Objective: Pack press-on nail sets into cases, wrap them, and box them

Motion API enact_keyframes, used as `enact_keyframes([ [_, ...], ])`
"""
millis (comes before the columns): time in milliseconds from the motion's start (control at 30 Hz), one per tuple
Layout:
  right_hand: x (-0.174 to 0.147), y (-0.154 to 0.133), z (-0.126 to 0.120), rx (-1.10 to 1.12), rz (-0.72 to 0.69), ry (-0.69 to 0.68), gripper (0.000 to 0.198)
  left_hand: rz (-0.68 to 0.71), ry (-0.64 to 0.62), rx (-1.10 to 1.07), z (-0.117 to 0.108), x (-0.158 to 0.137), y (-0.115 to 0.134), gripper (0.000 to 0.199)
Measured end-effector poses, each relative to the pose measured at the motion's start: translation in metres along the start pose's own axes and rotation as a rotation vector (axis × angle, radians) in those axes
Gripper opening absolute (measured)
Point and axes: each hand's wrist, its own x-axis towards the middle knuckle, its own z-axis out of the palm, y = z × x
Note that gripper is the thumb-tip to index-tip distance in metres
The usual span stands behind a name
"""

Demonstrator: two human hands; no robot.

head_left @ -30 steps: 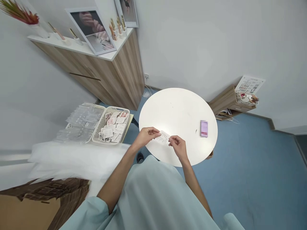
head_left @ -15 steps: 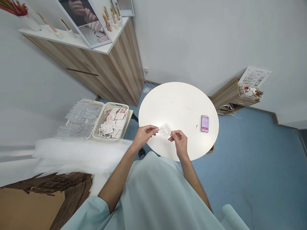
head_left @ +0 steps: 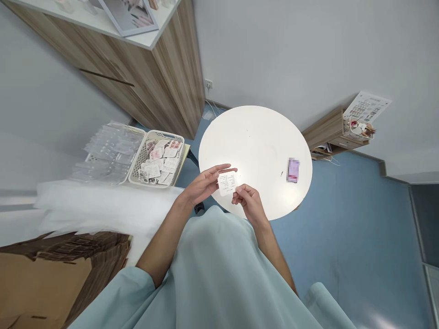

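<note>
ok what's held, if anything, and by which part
A card, by its lower right corner, in the right grip. The left grip is at the card's left edge; whether it holds too is unclear.

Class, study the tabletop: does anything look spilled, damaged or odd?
A purple item on the round white table looks odd: it is blurred into blocks, hiding its details. A dark speck beside it stands out against the white.
</note>
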Motion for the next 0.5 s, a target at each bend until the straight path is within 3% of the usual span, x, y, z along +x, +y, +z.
enact_keyframes([
  [333,-0.004,0.000,0.003,-0.081,0.026,-0.073,0.034,-0.029,-0.086,-0.121,0.000,-0.007,-0.007,0.062],
  [400,-0.002,0.002,0.006,-0.175,-0.001,-0.024,0.035,-0.022,-0.042,-0.100,0.000,-0.006,-0.008,0.060],
  [500,-0.002,0.006,0.011,-0.394,-0.137,0.197,0.035,-0.008,0.058,-0.033,-0.001,-0.004,-0.009,0.058],
])
